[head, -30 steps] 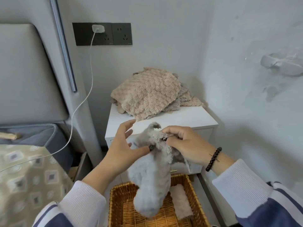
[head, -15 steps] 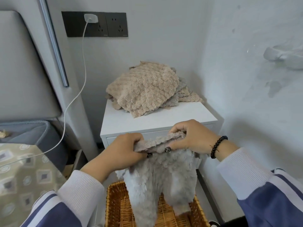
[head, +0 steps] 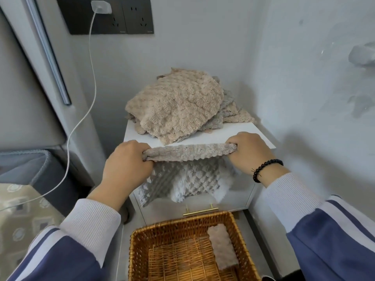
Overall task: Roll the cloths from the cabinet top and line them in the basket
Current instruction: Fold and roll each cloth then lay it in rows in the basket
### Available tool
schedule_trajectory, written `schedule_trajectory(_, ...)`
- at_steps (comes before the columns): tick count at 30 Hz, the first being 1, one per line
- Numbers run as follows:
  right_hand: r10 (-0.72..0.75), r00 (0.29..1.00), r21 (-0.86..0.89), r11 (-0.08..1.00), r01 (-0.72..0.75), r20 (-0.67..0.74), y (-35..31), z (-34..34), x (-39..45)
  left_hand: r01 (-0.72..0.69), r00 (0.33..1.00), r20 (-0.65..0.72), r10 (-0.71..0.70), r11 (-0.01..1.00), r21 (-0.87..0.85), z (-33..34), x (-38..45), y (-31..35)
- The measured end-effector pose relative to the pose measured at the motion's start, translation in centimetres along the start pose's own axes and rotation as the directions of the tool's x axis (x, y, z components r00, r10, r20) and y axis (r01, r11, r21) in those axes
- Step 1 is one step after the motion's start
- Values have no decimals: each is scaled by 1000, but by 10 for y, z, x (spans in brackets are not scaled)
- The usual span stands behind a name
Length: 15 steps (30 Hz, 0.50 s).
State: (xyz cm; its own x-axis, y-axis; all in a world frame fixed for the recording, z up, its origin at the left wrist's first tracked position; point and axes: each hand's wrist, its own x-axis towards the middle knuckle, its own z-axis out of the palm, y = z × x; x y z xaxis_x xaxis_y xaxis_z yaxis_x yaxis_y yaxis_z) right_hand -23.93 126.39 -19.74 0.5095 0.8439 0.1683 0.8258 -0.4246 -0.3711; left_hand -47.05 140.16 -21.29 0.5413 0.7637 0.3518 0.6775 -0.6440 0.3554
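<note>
Corner of a room, pale walls, a white cabinet (head: 249, 129) pushed against the back wall. Far left: patterned bedding (head: 22, 216) and a grey padded headboard (head: 22, 88). Above it, a dark socket panel (head: 105, 16) with a white plug in it; a white cable (head: 89, 94) trails down and to the left.

My left hand (head: 126, 166) is clenched on the left end of a grey cloth (head: 188, 173), fingers curled round the rolled top edge. That edge is stretched level between both hands at the front edge of the cabinet top; the rest of the cloth hangs down over the drawer front, with the gold handle (head: 199, 210) just below it. Behind, on the cabinet top: a pile of cloths (head: 176, 104), a beige one on top, grey and beige ones beneath on the right.

My right hand (head: 250, 152) grasps the right end of the same cloth, fingers curled round it, a black bead bracelet (head: 265, 168) on the wrist. Both sleeves are white cuffs on blue.

Lower centre, on the floor in front of the cabinet: a wicker basket (head: 162, 230). One rolled beige cloth (head: 222, 246) lies along its right side.
</note>
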Motion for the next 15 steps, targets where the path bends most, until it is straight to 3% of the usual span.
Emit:
schedule_trajectory(5, 84, 991, 38, 996, -81, -103, 0, 7, 15, 63, 996, -68, -58, 996, 66, 2, 12, -11)
schedule_trajectory(9, 209, 977, 317, 930, -185, -45, -4, 9, 25, 139, 990, -39, -137, 988, 68, 4, 25, -23)
schedule_trajectory(12, 332, 937, 642, 697, -320, 107, -9, 10, 35, 286, 958, 75, -278, 948, -142, 4, 36, -20)
schedule_trajectory(13, 367, 915, 718, 592, -367, 166, -11, 9, 39, 363, 931, 140, -337, 887, -286, 4, 40, -17)
schedule_trajectory(15, 405, 873, 805, 402, -436, 271, -14, 9, 48, 487, 871, 256, -419, 671, -559, 5, 48, -11)
